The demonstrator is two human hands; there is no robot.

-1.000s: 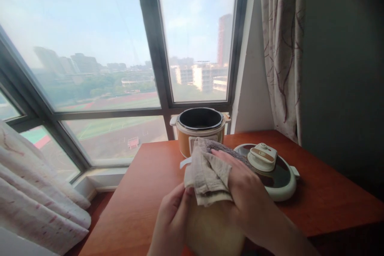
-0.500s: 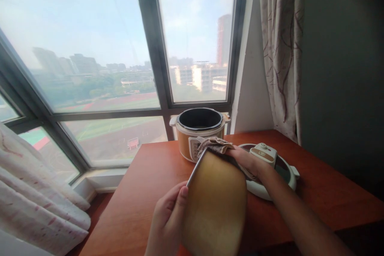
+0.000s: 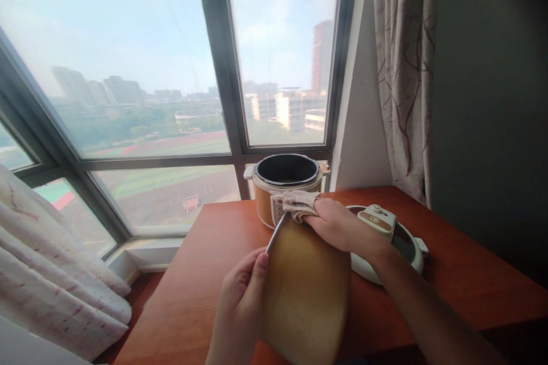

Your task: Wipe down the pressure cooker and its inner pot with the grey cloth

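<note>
My left hand (image 3: 244, 296) grips the rim of a gold-coloured inner pot (image 3: 308, 291), thumb on the outside. The pot is tilted, its outer wall towards me and its inside out of sight. My right hand (image 3: 338, 219) is closed on a light, crumpled cloth (image 3: 297, 204) at the pot's far rim. Just behind stands the open pressure cooker body (image 3: 264, 202), gold and white with a dark interior; the cloth partly covers its control panel. To the right lies the cooker lid (image 3: 400, 239), partly hidden by my right arm.
The reddish-brown wooden table (image 3: 205, 251) carries the cooker and lid. Behind it rises a large window with a dark frame (image 3: 226, 68). Curtains hang at the left (image 3: 55, 279) and right (image 3: 406, 80).
My right hand and the cloth have shifted slightly left along the pot's rim, and the hand now lies over the rim's outer side. My left hand keeps its hold.
</note>
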